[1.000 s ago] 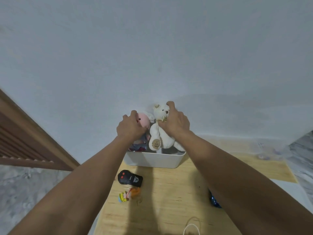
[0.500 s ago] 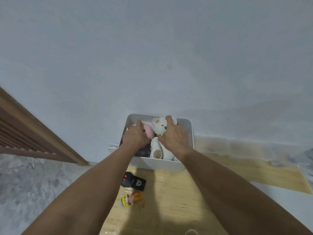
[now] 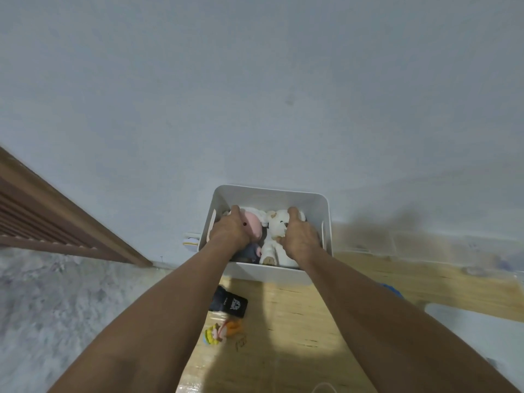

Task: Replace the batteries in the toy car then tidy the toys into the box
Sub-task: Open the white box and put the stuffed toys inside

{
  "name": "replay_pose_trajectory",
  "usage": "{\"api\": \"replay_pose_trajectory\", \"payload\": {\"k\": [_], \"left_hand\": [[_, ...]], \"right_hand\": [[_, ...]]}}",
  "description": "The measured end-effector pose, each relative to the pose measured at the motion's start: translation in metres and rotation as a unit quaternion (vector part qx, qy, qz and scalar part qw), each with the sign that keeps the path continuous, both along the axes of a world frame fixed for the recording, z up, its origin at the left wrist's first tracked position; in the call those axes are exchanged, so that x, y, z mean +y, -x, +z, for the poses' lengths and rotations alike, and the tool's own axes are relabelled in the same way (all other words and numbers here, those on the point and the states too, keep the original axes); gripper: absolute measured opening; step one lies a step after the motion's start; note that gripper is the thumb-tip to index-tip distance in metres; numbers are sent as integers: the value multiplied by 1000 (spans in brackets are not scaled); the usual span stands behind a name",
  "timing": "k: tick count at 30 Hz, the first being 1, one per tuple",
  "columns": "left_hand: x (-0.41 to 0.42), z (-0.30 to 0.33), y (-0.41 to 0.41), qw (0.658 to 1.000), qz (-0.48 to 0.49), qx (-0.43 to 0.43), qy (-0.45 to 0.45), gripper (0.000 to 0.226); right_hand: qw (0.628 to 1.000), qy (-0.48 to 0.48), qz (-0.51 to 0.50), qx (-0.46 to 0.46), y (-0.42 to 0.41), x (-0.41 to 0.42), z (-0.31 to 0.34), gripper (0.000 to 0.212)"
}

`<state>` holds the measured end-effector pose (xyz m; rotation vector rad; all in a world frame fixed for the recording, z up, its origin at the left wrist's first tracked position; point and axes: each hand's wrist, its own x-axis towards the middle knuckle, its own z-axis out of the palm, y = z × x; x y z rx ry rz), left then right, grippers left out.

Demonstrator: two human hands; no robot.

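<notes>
A white plastic box (image 3: pixel 272 194) stands at the far edge of a wooden table against the wall. Both my hands are down inside it. My left hand (image 3: pixel 229 231) grips a pink plush toy (image 3: pixel 253 226) at the box's left side. My right hand (image 3: pixel 300 236) grips a white teddy bear (image 3: pixel 275 231) lying in the box's middle, legs toward me. A dark toy (image 3: pixel 252 251) lies between them, partly hidden. On the table in front of the box lie a black remote-like toy (image 3: pixel 231 303) and a small yellow and orange figure (image 3: pixel 221 331).
The wooden table top (image 3: pixel 297 321) runs toward me. A blue object (image 3: pixel 392 290) peeks out behind my right forearm. A white cord loop (image 3: pixel 323 388) shows at the bottom edge. Grey floor and a brown wooden door lie to the left.
Both hands have lowered the pink plush and the white teddy bear from above the box's rim down into the box. The view has tilted, showing the box's inside.
</notes>
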<state>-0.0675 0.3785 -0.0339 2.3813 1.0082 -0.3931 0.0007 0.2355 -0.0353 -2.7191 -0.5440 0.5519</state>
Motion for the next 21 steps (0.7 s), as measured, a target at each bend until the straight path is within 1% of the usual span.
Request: {"api": "replay_pose_trajectory", "payload": {"k": [6,8,10,12,13,15,18,21], "left_hand": [[0,3,1,1000,-8,17,17,70],[0,7,2,999,-14,22,19,66],[-1,12,3,999,-30,28,-7,59],[-4,23,4,995,-60,40,-65,52],[-6,29,6,992,-67,35,-97,49],[-8,38,6,990,-59,14,-129,43],[-11,55,15,991,-44,-12,-125,32],[-11,66,28,991,-36,-53,-118,29]], "right_hand": [[1000,-16,5,21,1,-4,7,60],[1000,-11,8,24,0,-7,12,61],[1000,-9,9,21,0,-10,18,59],[1000,-2,12,13,0,-12,26,55],[1000,5,16,8,1,-13,31,52],[1000,6,17,-1,3,-14,41,48],[1000,-18,4,-13,6,-16,56,36],[998,-57,-3,-11,15,-18,70,21]]}}
